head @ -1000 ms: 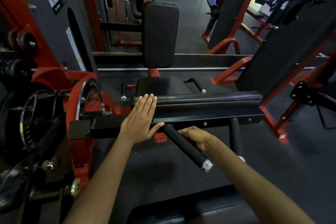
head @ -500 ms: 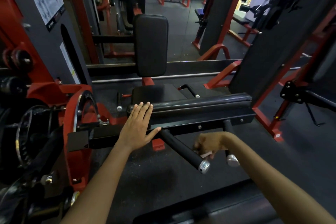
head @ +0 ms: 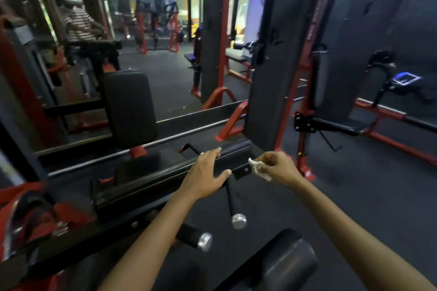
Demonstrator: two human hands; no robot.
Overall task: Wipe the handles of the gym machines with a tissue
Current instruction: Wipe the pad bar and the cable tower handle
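Observation:
My left hand [head: 205,175] rests with spread, straight fingers on the black padded bar [head: 151,172] of the red and black machine. My right hand [head: 277,166] pinches a crumpled white tissue [head: 257,169] just off the right end of that bar, clear of both handles. Two black handles with chrome end caps stick out below the bar toward me: the right handle [head: 233,205] hangs under my left thumb, and the left handle [head: 194,236] lies lower, beside my left forearm.
A black back pad [head: 130,108] and seat stand behind the bar. Tall black weight-stack covers on red frames [head: 279,54] rise at the right. A round black pad [head: 288,260] sits low in front. A person in a striped shirt [head: 78,23] is far left.
My right hand let go of the handles and rose to the right end of the bar with the tissue. My left hand slid right along the bar. The camera swung up and right.

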